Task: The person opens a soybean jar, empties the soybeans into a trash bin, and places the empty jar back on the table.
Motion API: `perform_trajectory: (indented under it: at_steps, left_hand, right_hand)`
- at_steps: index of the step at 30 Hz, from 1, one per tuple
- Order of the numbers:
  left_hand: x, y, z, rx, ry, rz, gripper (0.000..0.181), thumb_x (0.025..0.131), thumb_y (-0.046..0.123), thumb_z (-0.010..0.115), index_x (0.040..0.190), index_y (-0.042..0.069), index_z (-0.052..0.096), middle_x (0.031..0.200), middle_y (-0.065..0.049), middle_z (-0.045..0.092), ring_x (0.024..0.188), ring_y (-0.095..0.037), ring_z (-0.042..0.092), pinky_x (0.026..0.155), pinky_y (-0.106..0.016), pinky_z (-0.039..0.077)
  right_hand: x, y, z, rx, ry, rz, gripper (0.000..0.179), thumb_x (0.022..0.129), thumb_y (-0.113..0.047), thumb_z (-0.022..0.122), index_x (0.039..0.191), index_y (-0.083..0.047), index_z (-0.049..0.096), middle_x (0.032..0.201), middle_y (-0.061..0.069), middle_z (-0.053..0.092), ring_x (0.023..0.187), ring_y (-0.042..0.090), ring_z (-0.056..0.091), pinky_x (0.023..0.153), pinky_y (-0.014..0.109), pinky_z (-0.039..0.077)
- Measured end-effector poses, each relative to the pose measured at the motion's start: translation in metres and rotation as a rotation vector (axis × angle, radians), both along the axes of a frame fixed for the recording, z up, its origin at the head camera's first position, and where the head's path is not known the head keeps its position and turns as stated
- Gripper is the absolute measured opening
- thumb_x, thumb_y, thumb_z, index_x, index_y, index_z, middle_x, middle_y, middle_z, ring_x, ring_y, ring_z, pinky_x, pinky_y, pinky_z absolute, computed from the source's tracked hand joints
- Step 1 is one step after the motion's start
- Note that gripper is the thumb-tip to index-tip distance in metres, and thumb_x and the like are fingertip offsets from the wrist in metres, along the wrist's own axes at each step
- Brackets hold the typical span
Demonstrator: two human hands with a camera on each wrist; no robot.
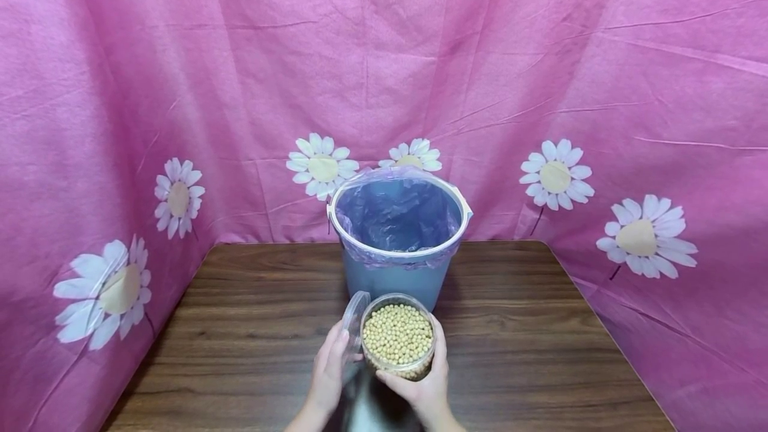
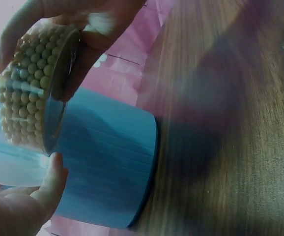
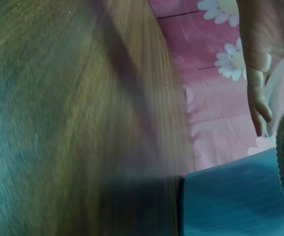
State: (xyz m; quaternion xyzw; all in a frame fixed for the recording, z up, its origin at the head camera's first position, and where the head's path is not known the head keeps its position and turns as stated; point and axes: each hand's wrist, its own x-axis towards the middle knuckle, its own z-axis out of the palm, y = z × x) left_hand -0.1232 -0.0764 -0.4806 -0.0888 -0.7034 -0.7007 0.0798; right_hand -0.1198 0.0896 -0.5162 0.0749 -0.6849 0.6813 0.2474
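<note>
In the head view my right hand [image 1: 425, 389] grips a clear round jar [image 1: 414, 373] by its sides. Pale yellow soybeans [image 1: 399, 333] fill it close to the open rim. Just left of it, my left hand [image 1: 327, 369] holds a clear lid [image 1: 355, 317], tilted nearly on edge beside the jar. The left wrist view gives the jar from the side, with the beans [image 2: 31, 83] packed against its wall and my left thumb close to its base. Both hands are in front of a blue bin [image 1: 390, 282].
A pale ring [image 1: 396, 253] clamps a thin purple bag [image 1: 396, 215] inside the bin, its edge hanging outside. The bin stands on a dark wood-grain table [image 1: 258, 325]. Pink cloth [image 1: 252, 72] with daisies surrounds the table at the back and both sides.
</note>
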Motion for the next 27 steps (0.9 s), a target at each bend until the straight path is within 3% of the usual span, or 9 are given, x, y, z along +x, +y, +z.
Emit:
perform_trajectory:
  at_steps: [3, 5, 9, 12, 17, 27]
  left_hand:
    - [-0.001, -0.003, 0.000, 0.138, -0.032, -0.115, 0.051, 0.109, 0.018, 0.019, 0.139, -0.019, 0.037, 0.138, -0.042, 0.044, 0.109, 0.002, 0.059, 0.081, -0.032, 0.057]
    - [-0.001, -0.006, 0.000, 0.197, -0.094, -0.161, 0.057, 0.109, 0.025, 0.015, 0.140, -0.021, 0.032, 0.140, -0.042, 0.042, 0.109, 0.001, 0.060, 0.083, -0.033, 0.057]
    - [0.001, -0.013, -0.001, 0.342, -0.270, -0.182, 0.069, 0.108, 0.042, 0.012, 0.143, -0.014, 0.034, 0.141, -0.031, 0.050, 0.109, -0.011, 0.065, 0.089, -0.039, 0.057]
    - [0.002, -0.018, -0.003, 0.431, -0.354, -0.170, 0.073, 0.106, 0.051, 0.011, 0.144, -0.006, 0.036, 0.140, -0.023, 0.055, 0.113, -0.022, 0.066, 0.091, -0.046, 0.056]
    - [0.004, -0.023, -0.007, 0.456, -0.392, -0.148, 0.073, 0.105, 0.056, 0.014, 0.143, -0.002, 0.038, 0.138, -0.021, 0.058, 0.114, -0.027, 0.066, 0.090, -0.050, 0.057]
    - [0.006, -0.029, -0.019, 0.426, -0.444, -0.062, 0.071, 0.106, 0.052, 0.022, 0.142, -0.009, 0.034, 0.126, -0.015, 0.067, 0.099, -0.020, 0.072, 0.077, -0.046, 0.061]
  right_hand:
    - [-0.002, 0.003, 0.003, 0.011, 0.016, 0.007, 0.121, 0.047, 0.000, 0.094, 0.151, -0.009, 0.034, 0.145, 0.018, 0.046, 0.126, 0.005, 0.047, 0.105, 0.011, 0.033]
    - [-0.002, 0.006, 0.005, 0.018, 0.016, 0.011, 0.121, 0.047, -0.001, 0.094, 0.151, -0.008, 0.034, 0.144, 0.018, 0.047, 0.126, 0.005, 0.047, 0.106, 0.011, 0.033]
    - [0.000, 0.010, 0.009, 0.025, 0.004, 0.018, 0.122, 0.047, 0.000, 0.094, 0.152, -0.008, 0.033, 0.144, 0.018, 0.048, 0.125, 0.005, 0.048, 0.105, 0.012, 0.035]
    - [0.001, 0.013, 0.012, 0.017, -0.006, 0.032, 0.122, 0.047, 0.001, 0.094, 0.152, -0.007, 0.032, 0.144, 0.017, 0.046, 0.126, 0.006, 0.047, 0.105, 0.012, 0.035]
    - [0.001, 0.016, 0.019, 0.005, -0.020, 0.049, 0.122, 0.048, 0.004, 0.093, 0.152, -0.009, 0.032, 0.146, 0.016, 0.045, 0.127, 0.008, 0.046, 0.105, 0.012, 0.035]
    - [-0.001, 0.027, 0.038, 0.021, 0.002, 0.082, 0.119, 0.047, 0.006, 0.092, 0.151, -0.007, 0.033, 0.144, 0.016, 0.045, 0.125, 0.009, 0.048, 0.105, 0.014, 0.038]
